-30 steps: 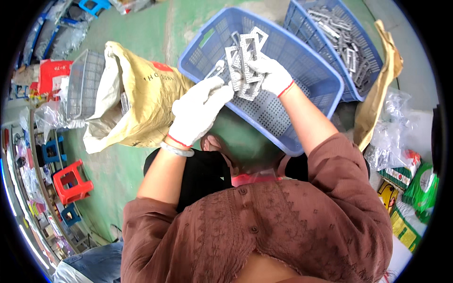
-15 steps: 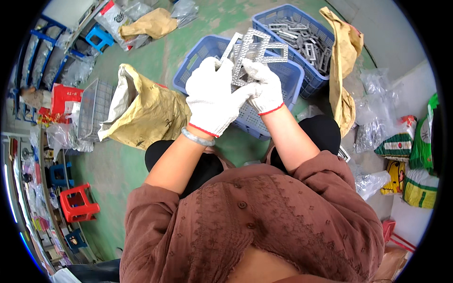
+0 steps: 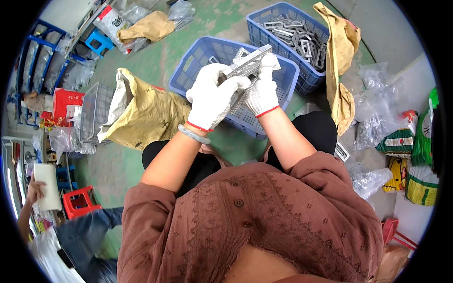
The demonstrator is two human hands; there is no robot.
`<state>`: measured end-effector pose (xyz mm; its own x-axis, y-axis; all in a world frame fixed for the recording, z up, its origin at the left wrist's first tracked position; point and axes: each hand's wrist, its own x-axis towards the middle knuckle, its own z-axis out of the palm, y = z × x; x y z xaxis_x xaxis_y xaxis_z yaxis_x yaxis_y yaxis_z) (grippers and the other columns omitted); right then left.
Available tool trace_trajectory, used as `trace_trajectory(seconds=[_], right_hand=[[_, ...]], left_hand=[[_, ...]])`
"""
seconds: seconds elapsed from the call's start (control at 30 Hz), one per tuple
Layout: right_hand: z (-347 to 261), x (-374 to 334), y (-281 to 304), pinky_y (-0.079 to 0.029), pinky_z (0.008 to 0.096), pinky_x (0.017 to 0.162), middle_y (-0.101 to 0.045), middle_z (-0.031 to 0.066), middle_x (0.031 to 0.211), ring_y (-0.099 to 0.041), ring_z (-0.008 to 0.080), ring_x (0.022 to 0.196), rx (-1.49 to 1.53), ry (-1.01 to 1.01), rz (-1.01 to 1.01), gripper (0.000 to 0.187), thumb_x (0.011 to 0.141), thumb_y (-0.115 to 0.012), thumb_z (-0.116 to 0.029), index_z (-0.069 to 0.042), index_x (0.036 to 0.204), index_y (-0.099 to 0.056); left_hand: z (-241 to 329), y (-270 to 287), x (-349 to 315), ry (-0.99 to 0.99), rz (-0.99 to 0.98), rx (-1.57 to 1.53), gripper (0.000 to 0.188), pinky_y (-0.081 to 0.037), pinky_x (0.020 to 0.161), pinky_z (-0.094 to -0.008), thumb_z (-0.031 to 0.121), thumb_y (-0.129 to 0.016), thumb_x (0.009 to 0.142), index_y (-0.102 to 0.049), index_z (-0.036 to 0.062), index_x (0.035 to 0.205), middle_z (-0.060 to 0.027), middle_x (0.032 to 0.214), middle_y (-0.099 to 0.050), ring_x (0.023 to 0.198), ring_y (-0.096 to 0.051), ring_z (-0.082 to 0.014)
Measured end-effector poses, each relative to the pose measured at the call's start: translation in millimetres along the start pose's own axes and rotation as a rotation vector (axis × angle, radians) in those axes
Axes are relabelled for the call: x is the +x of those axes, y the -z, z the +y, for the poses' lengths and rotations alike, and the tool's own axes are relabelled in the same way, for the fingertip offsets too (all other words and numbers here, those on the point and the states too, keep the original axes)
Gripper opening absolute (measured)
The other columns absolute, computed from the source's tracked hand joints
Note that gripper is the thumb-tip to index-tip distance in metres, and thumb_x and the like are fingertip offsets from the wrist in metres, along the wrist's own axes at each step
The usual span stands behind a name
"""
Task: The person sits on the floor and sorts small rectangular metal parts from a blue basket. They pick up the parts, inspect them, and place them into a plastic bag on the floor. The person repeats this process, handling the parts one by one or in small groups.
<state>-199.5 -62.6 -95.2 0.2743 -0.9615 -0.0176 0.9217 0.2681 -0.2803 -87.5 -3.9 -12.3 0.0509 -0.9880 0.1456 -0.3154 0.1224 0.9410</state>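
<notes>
Silvery rectangular frames (image 3: 248, 63) with textured faces fill knit-gloved hands (image 3: 211, 97).

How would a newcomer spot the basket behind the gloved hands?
Find the green floor. There, the gloved left hand and right hand partly hide the nearer blue plastic basket. Its perforated bottom shows, whereas the farther blue basket is heaped with rectangular metal frames.

"What lies before you?"
"A crate (image 3: 192, 62); my left hand (image 3: 211, 96) and right hand (image 3: 264, 94) are over its near side, metal frames (image 3: 249, 62) in them."
"And around it?"
"Behind, to the right, a second crate (image 3: 310, 83) with more frames (image 3: 302, 41) inside; right of that, a sack (image 3: 342, 42). Left of mine, another sack (image 3: 148, 113), then a mesh basket (image 3: 93, 115). Nearer me, leftward, a stool (image 3: 75, 203)."
</notes>
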Motion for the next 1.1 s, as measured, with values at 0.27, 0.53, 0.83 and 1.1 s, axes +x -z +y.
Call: trace_trajectory(seconds=[0.27,0.53,0.83,1.1], right_hand=[[6,-6,-3,-0.055,0.0437,0.091,-0.061,0.0124,0.123,-0.062,0.0272,0.108,-0.134,-0.02,-0.001,0.068,0.092,-0.056,-0.063,-0.006,0.129,-0.054],[-6,-11,-14,-0.058,0.0496,0.081,-0.065,0.01,0.108,-0.065,0.0264,0.095,-0.051,-0.115,0.02,0.028,0.099,-0.06,-0.034,-0.011,0.115,-0.062],[-6,-18,-17,-0.057,0.0527,0.077,-0.064,0.0079,0.109,-0.064,0.0277,0.098,-0.145,-0.129,-0.175,0.026,0.101,-0.055,-0.034,-0.014,0.117,-0.061],[-6,-20,-10,-0.057,0.055,0.082,-0.06,0.0089,0.117,-0.061,0.0276,0.104,-0.168,-0.134,-0.168,0.03,0.101,-0.056,-0.032,-0.015,0.126,-0.057]], left_hand=[[-5,25,-5,-0.069,0.017,-0.257,0.028,-0.053,0.086,-0.0292,-0.001,-0.062,0.09,-0.059,-0.0025,0.118,-0.0113,0.106,-0.069,0.095,-0.066,-0.016],[-13,56,-7,-0.155,0.082,-0.241,0.03,-0.053,0.09,-0.0319,-0.003,-0.056,0.093,-0.056,-0.0043,0.123,-0.0148,0.112,-0.068,0.098,-0.067,-0.0209],[-28,62,-14,-0.184,0.028,-0.345,0.034,-0.053,0.093,-0.0341,-0.008,-0.055,0.09,-0.055,-0.0055,0.124,-0.0156,0.117,-0.066,0.103,-0.067,-0.0236],[-24,63,-16,-0.126,0.01,-0.387,0.035,-0.051,0.097,-0.0352,-0.009,-0.053,0.09,-0.055,-0.0061,0.125,-0.0156,0.123,-0.064,0.108,-0.065,-0.0239]])
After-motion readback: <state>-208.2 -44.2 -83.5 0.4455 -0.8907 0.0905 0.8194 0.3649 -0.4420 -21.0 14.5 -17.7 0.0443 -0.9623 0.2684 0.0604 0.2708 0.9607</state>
